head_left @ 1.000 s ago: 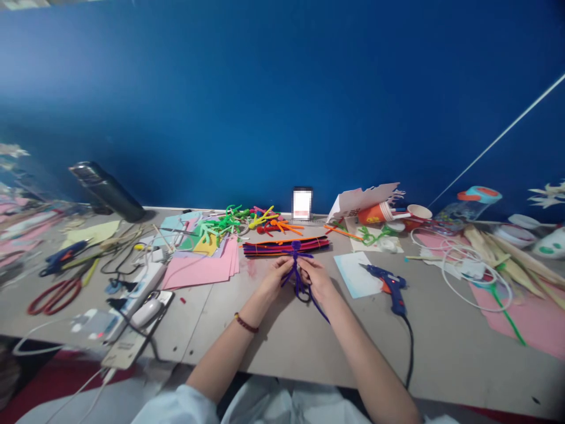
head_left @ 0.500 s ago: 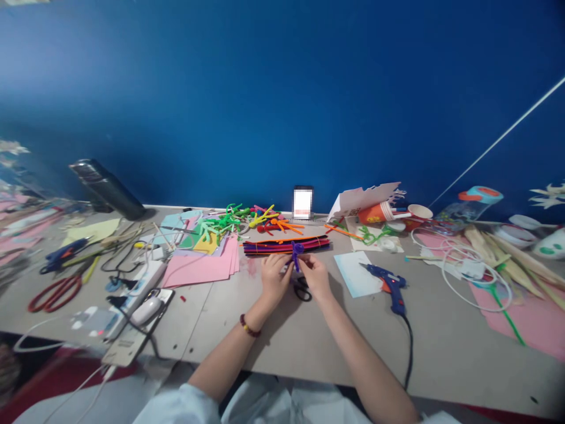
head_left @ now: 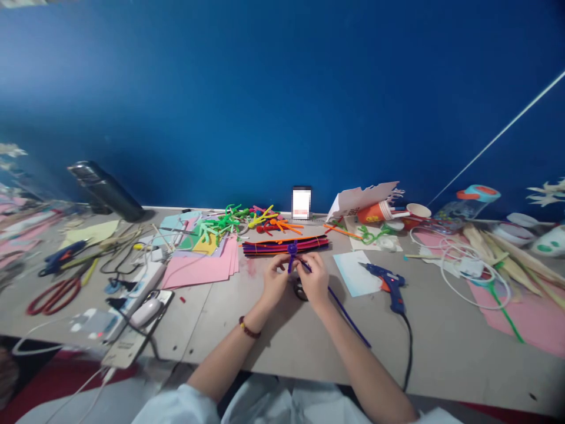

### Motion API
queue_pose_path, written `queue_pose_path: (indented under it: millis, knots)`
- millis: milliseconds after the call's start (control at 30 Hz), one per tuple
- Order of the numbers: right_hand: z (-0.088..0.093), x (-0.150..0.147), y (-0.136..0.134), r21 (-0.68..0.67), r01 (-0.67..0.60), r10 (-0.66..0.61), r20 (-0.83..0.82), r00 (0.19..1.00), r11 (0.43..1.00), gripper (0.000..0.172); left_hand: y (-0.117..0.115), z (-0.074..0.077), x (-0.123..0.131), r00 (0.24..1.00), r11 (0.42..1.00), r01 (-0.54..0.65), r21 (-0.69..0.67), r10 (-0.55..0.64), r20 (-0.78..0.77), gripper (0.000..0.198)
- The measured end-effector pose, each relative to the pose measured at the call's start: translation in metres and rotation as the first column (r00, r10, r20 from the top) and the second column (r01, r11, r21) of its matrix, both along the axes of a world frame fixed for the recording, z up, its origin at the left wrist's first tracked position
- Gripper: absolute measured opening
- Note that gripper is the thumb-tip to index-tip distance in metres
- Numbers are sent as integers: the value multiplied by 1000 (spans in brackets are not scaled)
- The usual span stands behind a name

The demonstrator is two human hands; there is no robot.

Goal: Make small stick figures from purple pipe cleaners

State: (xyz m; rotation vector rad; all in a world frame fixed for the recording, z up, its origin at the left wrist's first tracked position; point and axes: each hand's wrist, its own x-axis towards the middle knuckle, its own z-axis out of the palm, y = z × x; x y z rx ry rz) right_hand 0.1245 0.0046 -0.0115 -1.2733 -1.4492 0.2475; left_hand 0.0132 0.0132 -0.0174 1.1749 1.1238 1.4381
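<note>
A small purple pipe-cleaner figure (head_left: 292,249) stands upright between my hands. My left hand (head_left: 276,275) pinches its left side. In my right hand (head_left: 314,275) is a long purple pipe cleaner (head_left: 348,318), whose tail runs out under the wrist toward the lower right; its near end meets the figure at my fingertips. Just behind lies a banded bundle of purple, red and dark pipe cleaners (head_left: 265,247). Black scissor handles (head_left: 301,290) show partly beneath my hands.
A blue glue gun (head_left: 391,281) with a cord lies right, by a pale blue card (head_left: 356,274). Pink paper (head_left: 200,268), a power strip (head_left: 143,288) and red-handled scissors (head_left: 55,296) are left. A phone (head_left: 302,203) leans on the wall behind green pipe-cleaner shapes' right.
The long purple pipe cleaner now extends from my right hand toward the lower right. My right fingers have curled in more, and the figure has shifted slightly left.
</note>
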Motion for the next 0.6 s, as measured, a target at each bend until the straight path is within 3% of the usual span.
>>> queue_pose_path:
  millis: [267,467,600]
  knots:
    - [-3,-4,-1,-15,-23,25,130,991,1000,21,4,-2,4,957,993,3,-114,30,288,15]
    - [0,1,1,-20,-72,75,170,983,997,22,8,-2,1,960,994,19,-111,13,280,12]
    - [-3,4,4,-86,-117,124,75,989,989,22,9,3,-1,969,996,30,-89,-7,245,11]
